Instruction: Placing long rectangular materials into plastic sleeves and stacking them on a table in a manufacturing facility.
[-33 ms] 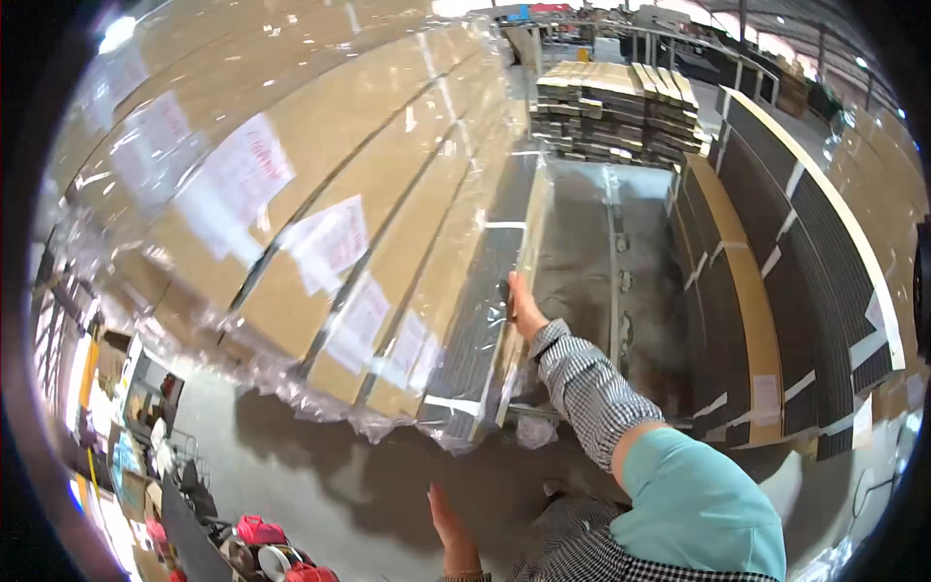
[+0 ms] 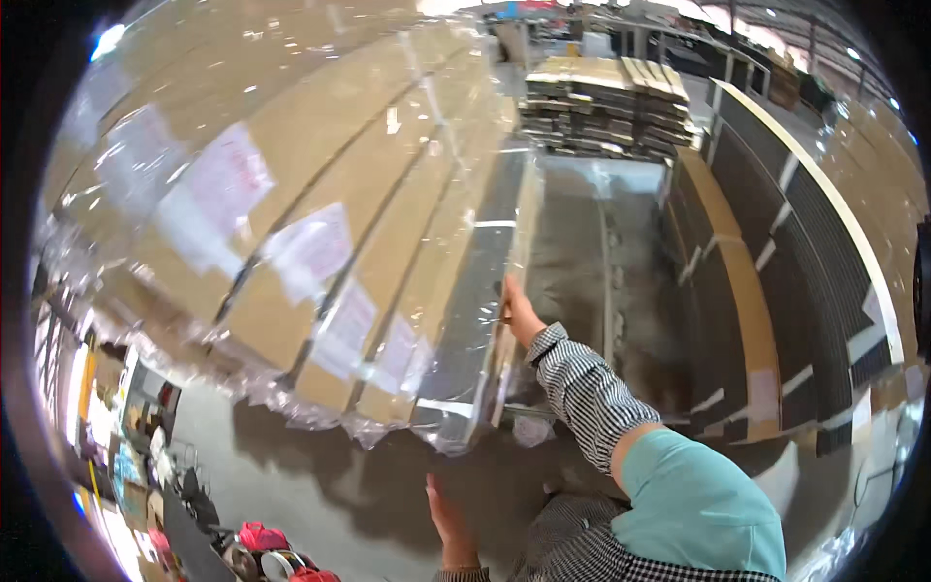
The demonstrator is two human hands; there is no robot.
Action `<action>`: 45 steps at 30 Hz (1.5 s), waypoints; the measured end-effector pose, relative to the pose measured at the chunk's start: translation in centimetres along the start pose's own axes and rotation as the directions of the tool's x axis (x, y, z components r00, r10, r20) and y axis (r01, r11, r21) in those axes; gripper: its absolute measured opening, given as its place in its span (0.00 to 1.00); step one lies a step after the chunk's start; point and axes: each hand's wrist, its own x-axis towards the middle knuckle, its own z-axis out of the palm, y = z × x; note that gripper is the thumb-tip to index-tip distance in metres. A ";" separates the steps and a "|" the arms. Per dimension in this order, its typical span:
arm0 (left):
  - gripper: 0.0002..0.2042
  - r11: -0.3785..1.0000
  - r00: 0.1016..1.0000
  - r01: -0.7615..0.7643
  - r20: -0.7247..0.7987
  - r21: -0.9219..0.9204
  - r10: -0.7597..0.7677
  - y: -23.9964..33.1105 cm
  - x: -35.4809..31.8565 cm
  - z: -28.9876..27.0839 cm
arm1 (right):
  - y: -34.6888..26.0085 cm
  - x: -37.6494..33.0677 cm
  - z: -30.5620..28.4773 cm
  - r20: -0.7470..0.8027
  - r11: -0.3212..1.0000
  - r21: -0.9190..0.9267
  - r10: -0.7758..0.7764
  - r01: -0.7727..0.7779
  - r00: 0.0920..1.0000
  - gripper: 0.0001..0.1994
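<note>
My right hand (image 2: 522, 312) reaches forward. Its fingers are stretched out and lie against the right side of a large stack of long flat cardboard boxes (image 2: 359, 136). Clear plastic film (image 2: 276, 388) wraps the stack and bunches along its near lower edge. Next to that hand, a dark layered strip (image 2: 470, 315) with white bands runs along the stack's right edge. Lower down and nearer to me, my left hand (image 2: 451, 524) is held up over the floor, fingers straight, touching nothing that I can see. White paper labels (image 2: 308, 250) show under the film.
On the right stand long dark stacked panels (image 2: 824, 262) with a brown cardboard strip (image 2: 747, 291) among them. A grey floor strip (image 2: 572, 233) separates them from the wrapped stack. Piled wooden boards (image 2: 606, 102) lie beyond. Red items (image 2: 262, 535) are at the lower left.
The view has shifted slightly, so the wrapped stack appears a little farther left. Both hands keep nearly the same pose.
</note>
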 end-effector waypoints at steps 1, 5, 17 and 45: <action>0.36 0.993 0.984 -0.098 0.155 0.067 0.087 -0.2 0.8 0.8 | 1.6 -0.4 -1.6 0.144 0.993 0.113 -0.029 0.013 0.989 0.37; 0.35 0.996 0.886 0.000 0.462 0.091 -0.042 0.6 0.0 2.1 | 5.9 -10.5 -2.2 0.190 0.934 -0.237 -0.224 0.266 0.956 0.30; 0.27 0.984 0.728 -0.108 0.685 0.140 -0.018 -6.1 -10.6 15.9 | -29.3 -56.0 -20.7 0.402 -0.407 -0.910 -0.913 -0.082 0.068 0.24; 0.35 0.944 0.432 0.324 0.878 0.061 -0.205 -9.4 -27.2 46.2 | -23.9 -39.5 -78.1 -0.323 0.785 -0.329 -0.616 0.525 0.719 0.21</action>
